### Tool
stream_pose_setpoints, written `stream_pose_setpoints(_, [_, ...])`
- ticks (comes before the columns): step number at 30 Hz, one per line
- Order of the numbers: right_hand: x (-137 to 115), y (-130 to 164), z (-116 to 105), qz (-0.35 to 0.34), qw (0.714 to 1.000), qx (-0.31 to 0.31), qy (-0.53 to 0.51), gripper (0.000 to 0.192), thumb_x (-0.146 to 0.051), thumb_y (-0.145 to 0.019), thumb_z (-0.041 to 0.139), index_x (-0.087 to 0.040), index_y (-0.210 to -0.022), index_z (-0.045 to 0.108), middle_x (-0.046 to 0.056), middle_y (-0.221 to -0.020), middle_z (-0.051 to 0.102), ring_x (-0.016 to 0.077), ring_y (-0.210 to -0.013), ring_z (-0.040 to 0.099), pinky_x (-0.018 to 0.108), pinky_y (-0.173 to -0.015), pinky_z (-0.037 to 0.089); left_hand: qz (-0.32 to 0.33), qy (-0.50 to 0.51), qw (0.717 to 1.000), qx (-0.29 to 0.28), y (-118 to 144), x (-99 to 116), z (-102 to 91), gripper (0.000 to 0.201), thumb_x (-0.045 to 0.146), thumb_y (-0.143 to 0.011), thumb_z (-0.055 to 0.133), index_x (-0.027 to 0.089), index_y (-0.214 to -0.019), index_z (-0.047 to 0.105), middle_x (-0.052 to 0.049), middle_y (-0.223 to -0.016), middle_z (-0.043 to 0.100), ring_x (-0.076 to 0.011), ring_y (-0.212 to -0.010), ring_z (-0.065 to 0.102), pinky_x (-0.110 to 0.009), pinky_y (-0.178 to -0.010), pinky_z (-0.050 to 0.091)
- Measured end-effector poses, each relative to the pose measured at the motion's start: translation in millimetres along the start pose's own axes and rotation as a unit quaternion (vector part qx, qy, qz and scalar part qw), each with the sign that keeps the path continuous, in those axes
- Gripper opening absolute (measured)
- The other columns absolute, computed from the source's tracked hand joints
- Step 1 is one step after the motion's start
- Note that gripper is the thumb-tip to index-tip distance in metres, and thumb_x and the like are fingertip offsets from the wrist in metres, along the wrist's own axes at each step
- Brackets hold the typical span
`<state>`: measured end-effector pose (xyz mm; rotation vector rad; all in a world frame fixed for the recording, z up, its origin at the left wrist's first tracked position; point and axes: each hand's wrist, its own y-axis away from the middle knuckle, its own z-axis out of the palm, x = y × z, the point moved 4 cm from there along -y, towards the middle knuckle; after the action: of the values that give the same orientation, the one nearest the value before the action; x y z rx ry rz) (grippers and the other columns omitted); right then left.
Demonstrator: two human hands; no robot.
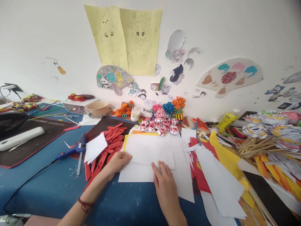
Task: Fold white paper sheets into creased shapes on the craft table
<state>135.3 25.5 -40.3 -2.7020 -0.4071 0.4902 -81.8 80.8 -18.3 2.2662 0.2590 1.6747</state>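
White paper sheets (150, 149) lie stacked in front of me, with yellow sheets (125, 142) showing beneath their far left edges. My left hand (121, 160) is closed, thumb and fingers pinching the left edge of the top white sheet. On the lower right part of that sheet rests my right hand (164, 179), flat, fingers stretched out. Left of the sheets are folded red paper strips (113, 138) and a few small white paper pieces (96, 147). Red and white paper flowers (161, 128) cluster just beyond the stack.
A blue glue gun (72, 151) lies on the left with its cord trailing forward. At the right are long white sheets (218, 182), yellow paper (223, 157) and paper flowers on sticks (256, 138). A yellow bottle (227, 121) and a beige bowl (97, 108) stand near the wall.
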Motion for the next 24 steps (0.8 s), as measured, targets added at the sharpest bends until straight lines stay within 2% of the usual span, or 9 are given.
stream_pose_setpoints(6, [-0.4, -0.1, -0.4, 0.000, 1.000, -0.008, 0.009, 0.043, -0.014, -0.092, 0.039, -0.025, -0.130, 0.057, 0.011, -0.128, 0.057, 0.0286, -0.120, 0.052, 0.047, -0.097, 0.049, -0.007, -0.022, 0.999, -0.035, -2.5, 1.7, 0.1, 0.050, 0.065, -0.067, 0.061, 0.018, -0.063, 0.045, 0.009, -0.047, 0.034, -0.0043, -0.038, 0.022, -0.020, -0.036, 0.014])
stream_pose_setpoints(9, [0.0, 0.0, 0.2, 0.004, 1.000, -0.014, 0.010, 0.044, -0.012, -0.092, 0.040, -0.025, -0.130, 0.057, 0.011, -0.128, 0.057, 0.0290, -0.120, 0.051, 0.047, -0.098, 0.049, -0.008, -0.081, 0.996, -0.044, -5.2, -1.5, -1.9, 0.046, 0.062, -0.073, 0.056, 0.018, -0.062, 0.046, 0.008, -0.047, 0.035, -0.0060, -0.039, 0.025, -0.021, -0.038, 0.018])
stream_pose_setpoints(11, [0.0, -0.1, 0.5, 0.005, 1.000, -0.017, 0.010, 0.044, -0.012, -0.092, 0.040, -0.024, -0.130, 0.057, 0.012, -0.128, 0.057, 0.0291, -0.120, 0.051, 0.047, -0.098, 0.049, 0.005, -0.157, 0.987, -0.018, -8.0, -2.2, -5.2, 0.041, 0.055, -0.077, 0.053, 0.018, -0.061, 0.047, 0.005, -0.049, 0.040, -0.0081, -0.042, 0.033, -0.021, -0.041, 0.024])
stream_pose_setpoints(16, [0.1, 0.0, 1.1, 0.003, 1.000, -0.012, 0.010, 0.044, -0.012, -0.091, 0.040, -0.024, -0.129, 0.058, 0.011, -0.128, 0.057, 0.0289, -0.120, 0.052, 0.047, -0.098, 0.049, 0.052, -0.377, 0.923, 0.056, -10.0, 3.6, -7.3, 0.026, 0.034, -0.084, 0.048, 0.016, -0.072, 0.062, -0.006, -0.075, 0.066, -0.0189, -0.073, 0.060, -0.025, -0.061, 0.036])
stream_pose_setpoints(19, [0.2, 0.3, 0.9, 0.001, 1.000, -0.002, 0.009, 0.044, -0.012, -0.091, 0.040, -0.025, -0.129, 0.058, 0.011, -0.127, 0.057, 0.0289, -0.119, 0.052, 0.047, -0.097, 0.049, 0.044, -0.465, 0.881, 0.081, -4.4, 5.9, -2.3, 0.029, 0.033, -0.090, 0.042, 0.017, -0.084, 0.065, -0.010, -0.089, 0.069, -0.0235, -0.086, 0.064, -0.027, -0.065, 0.039])
stream_pose_setpoints(22, [-0.3, 0.0, 0.0, 0.003, 1.000, 0.002, 0.006, 0.043, -0.014, -0.092, 0.039, -0.025, -0.129, 0.058, 0.011, -0.127, 0.058, 0.0286, -0.119, 0.053, 0.047, -0.097, 0.049, 0.043, -0.542, 0.833, 0.102, 2.7, 9.0, 4.7, 0.034, 0.033, -0.093, 0.035, 0.017, -0.091, 0.064, -0.013, -0.090, 0.069, -0.0264, -0.086, 0.065, -0.029, -0.065, 0.041])
stream_pose_setpoints(24, [-0.6, -0.5, -0.3, 0.009, 1.000, -0.001, 0.005, 0.042, -0.014, -0.093, 0.039, -0.025, -0.129, 0.058, 0.011, -0.126, 0.058, 0.0286, -0.119, 0.053, 0.047, -0.097, 0.049, 0.044, -0.574, 0.810, 0.108, 5.8, 11.3, 8.5, 0.035, 0.032, -0.094, 0.033, 0.016, -0.092, 0.063, -0.014, -0.089, 0.069, -0.0273, -0.084, 0.066, -0.030, -0.065, 0.042])
